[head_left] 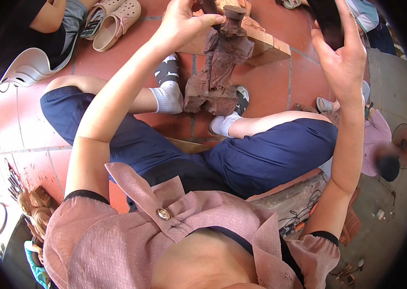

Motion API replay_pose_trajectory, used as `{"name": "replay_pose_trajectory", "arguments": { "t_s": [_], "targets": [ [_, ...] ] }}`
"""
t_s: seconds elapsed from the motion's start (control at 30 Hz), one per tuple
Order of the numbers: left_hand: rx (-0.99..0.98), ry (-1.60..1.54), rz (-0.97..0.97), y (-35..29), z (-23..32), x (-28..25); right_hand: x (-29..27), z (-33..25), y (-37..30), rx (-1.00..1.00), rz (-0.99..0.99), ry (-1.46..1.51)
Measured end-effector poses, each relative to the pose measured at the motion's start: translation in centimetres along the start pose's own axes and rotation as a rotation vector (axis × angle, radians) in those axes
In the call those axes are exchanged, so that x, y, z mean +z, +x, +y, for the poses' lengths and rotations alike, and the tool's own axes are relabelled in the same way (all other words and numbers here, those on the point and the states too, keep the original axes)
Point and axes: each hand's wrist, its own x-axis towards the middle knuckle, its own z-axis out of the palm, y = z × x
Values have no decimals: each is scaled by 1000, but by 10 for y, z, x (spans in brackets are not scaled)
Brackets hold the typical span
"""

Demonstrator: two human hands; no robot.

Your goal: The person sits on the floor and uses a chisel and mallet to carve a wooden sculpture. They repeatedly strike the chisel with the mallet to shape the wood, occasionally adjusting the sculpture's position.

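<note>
Left hand (184,21) grips dark piece (208,6) beside statue (222,60) | right hand (344,60), right of statue, holds black object (327,21) | seemingly steadying; next likely needs firm hold

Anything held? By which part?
Right hand: black object, lower end, between thumb and fingers; kind unclear. Left hand: at top of carved wooden figure; frame edge cuts fingers, grip uncertain.
</note>
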Motion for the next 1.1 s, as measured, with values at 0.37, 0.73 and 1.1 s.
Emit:
{"name": "replay_pose_trajectory", "arguments": {
  "t_s": [0.37,0.73,1.1],
  "targets": [
    [58,-49,0,-1,0,3,14,0,-5,-33,80,183],
    [59,-34,-124,-4,-16,-1,12,10,-5,-44,-168,56],
    [-54,-96,-91,12,-3,1,8,8,-7,41,-254,-21]
  ]
}}
